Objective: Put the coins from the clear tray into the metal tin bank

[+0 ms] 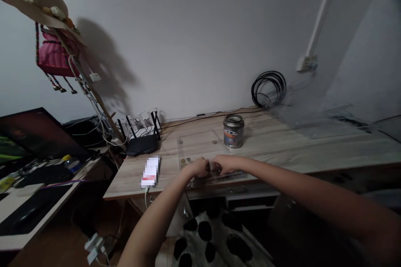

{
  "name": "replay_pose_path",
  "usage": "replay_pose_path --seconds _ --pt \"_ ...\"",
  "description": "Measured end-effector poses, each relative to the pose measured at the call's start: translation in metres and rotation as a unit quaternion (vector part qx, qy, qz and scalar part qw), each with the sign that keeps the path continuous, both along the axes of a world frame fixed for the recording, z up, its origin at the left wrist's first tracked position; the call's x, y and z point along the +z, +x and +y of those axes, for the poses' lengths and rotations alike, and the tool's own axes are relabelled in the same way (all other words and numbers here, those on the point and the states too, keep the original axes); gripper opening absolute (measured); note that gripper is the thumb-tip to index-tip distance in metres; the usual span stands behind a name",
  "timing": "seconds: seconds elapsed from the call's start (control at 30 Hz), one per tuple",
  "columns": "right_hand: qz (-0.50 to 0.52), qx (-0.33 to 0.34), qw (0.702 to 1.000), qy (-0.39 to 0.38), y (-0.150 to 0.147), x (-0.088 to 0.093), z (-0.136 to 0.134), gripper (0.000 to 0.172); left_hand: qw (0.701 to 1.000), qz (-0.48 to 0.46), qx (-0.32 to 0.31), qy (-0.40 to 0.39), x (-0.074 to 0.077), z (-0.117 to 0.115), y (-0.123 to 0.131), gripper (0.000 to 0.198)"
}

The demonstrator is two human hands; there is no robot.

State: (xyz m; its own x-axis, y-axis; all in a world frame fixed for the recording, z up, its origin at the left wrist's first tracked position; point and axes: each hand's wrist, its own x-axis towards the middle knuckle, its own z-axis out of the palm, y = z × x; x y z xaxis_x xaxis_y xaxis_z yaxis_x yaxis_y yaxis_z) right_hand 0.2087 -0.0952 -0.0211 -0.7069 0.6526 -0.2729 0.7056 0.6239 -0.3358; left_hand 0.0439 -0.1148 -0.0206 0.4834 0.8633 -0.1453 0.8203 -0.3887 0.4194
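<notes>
Dark, small objects point(214, 170), too small to identify, sit between the fingertips of both hands. Left hand point(199, 167): fingers curled closed around the objects. Right hand point(226, 164): fingers curled, touching the same objects and the left hand. Both hands rest over the near edge of a clear acrylic tray point(196, 146) on the wooden desk point(282, 139). Small coin-like pieces point(186, 160) lie on the tray. A metal can point(233, 131) stands upright just beyond the tray. A phone point(151, 171) and router point(141, 144) lie to the left.
</notes>
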Motion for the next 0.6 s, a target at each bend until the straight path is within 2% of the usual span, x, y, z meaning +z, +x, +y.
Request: replay_pose_path --seconds 0.07,0.13,0.3,0.4,0.6 --pt "-0.015 -0.008 1.000 -0.013 0.001 0.001 -0.001 0.017 0.999 0.030 -0.013 0.013 0.001 -0.006 -0.001 0.016" --pt "-0.023 -0.010 0.999 -0.020 0.002 0.002 -0.001 0.013 0.998 0.062 -0.028 0.013 0.003 -0.010 -0.003 0.016" --pt "-0.059 -0.014 0.998 -0.029 0.001 0.001 0.004 0.027 0.993 0.111 -0.037 -0.017 0.011 -0.013 -0.007 0.025" --pt "-0.097 -0.013 0.994 -0.050 0.001 -0.001 0.011 0.024 0.991 0.126 -0.033 -0.041 0.014 -0.014 -0.006 0.032" --pt "-0.149 -0.018 0.984 -0.093 0.005 0.002 0.025 0.015 0.989 0.112 -0.040 -0.086 0.017 -0.015 -0.006 0.015"
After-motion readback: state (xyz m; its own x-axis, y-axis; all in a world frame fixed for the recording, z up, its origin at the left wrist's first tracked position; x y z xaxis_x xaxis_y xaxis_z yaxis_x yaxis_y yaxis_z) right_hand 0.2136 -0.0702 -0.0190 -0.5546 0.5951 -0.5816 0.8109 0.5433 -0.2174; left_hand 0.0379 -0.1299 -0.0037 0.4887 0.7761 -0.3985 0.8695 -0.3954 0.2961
